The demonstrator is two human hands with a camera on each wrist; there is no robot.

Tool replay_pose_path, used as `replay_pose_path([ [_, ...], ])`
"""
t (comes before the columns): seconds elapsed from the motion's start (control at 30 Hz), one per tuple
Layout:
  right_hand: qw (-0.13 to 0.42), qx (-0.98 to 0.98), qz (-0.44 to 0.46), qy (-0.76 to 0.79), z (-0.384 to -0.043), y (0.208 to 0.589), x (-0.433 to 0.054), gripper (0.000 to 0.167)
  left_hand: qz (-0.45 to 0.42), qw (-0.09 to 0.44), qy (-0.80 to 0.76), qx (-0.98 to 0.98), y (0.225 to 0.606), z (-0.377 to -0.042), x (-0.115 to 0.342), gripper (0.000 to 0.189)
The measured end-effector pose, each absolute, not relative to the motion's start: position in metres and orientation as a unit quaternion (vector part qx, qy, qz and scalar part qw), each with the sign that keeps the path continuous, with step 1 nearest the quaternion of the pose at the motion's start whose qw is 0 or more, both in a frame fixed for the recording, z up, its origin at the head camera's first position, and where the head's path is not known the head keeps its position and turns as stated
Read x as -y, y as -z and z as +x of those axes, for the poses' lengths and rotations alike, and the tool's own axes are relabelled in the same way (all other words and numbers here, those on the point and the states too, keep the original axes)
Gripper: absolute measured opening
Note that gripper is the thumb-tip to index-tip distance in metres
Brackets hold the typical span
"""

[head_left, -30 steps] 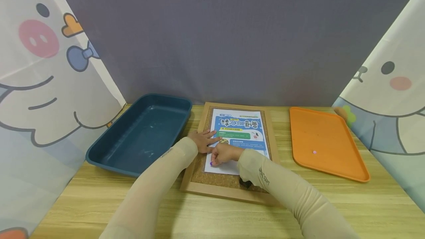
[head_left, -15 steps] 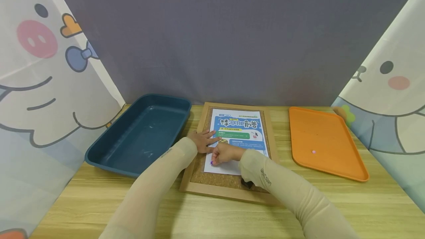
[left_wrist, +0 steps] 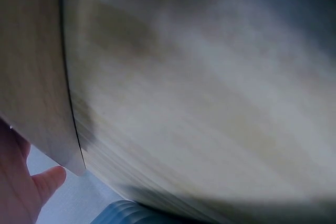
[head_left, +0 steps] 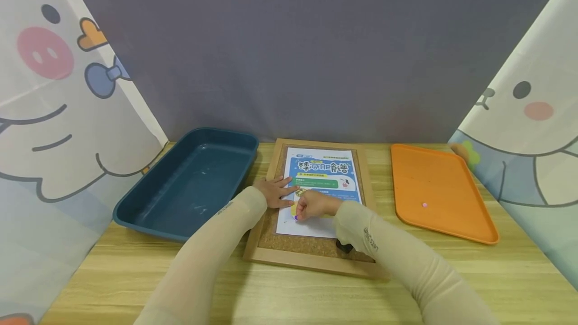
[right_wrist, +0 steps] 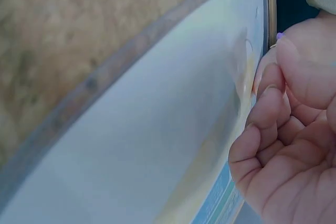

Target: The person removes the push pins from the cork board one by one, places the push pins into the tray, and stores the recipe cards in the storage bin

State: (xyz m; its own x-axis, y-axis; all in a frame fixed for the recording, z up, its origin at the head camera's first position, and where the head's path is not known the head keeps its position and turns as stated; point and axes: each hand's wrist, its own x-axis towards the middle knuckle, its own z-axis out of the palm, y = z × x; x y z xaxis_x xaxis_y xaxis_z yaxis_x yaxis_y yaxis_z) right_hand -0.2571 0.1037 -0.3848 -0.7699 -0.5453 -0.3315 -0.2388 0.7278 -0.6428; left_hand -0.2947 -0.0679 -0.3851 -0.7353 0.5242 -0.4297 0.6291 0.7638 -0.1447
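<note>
A printed poster (head_left: pixel 300 229) with blue, green and yellow blocks lies on a wood-framed cork board (head_left: pixel 311 248). My left hand (head_left: pixel 273 193) rests on the board's left side with fingers spread onto the sheet; part of that hand (left_wrist: pixel 18 179) shows at the lower left of the left wrist view. Over the sheet's lower left part, my right hand (head_left: pixel 311 203) pinches a small purple push pin (head_left: pixel 296 217) between thumb and forefinger. Only a bit of the push pin (right_wrist: pixel 280 35) peeks past the thumb in the right wrist view. The other fingers of the right hand (right_wrist: pixel 294 124) are curled.
A deep dark blue tray (head_left: pixel 149 189) stands left of the board. On the right lies an orange tray (head_left: pixel 444 184) with a small pink pin (head_left: pixel 424 204) on it. A black object (head_left: pixel 344 247) sits on the board's lower part, partly under the right sleeve.
My right hand, pinching the purple push pin, has moved up and right from the sheet's lower left corner, where a tiny mark now shows. The left hand has stayed in place.
</note>
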Motion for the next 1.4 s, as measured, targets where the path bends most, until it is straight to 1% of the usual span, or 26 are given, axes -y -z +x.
replay_pose_path([
  [0.43,0.248,-0.9,-0.21,0.29,-0.258,0.381,-0.121,0.008,0.314,0.188,0.134,-0.921,0.379,-0.289,0.068,0.062],
  [0.93,0.206,-0.909,-0.217,0.289,-0.253,0.375,-0.155,0.012,0.315,0.187,0.128,-0.922,0.379,-0.288,0.069,0.062],
  [1.17,0.195,-0.919,-0.2,0.279,-0.251,0.373,-0.165,0.015,0.315,0.189,0.118,-0.923,0.38,-0.288,0.069,0.061],
  [1.4,0.19,-0.924,-0.178,0.28,-0.251,0.371,-0.178,0.014,0.317,0.186,0.112,-0.923,0.379,-0.288,0.069,0.061],
])
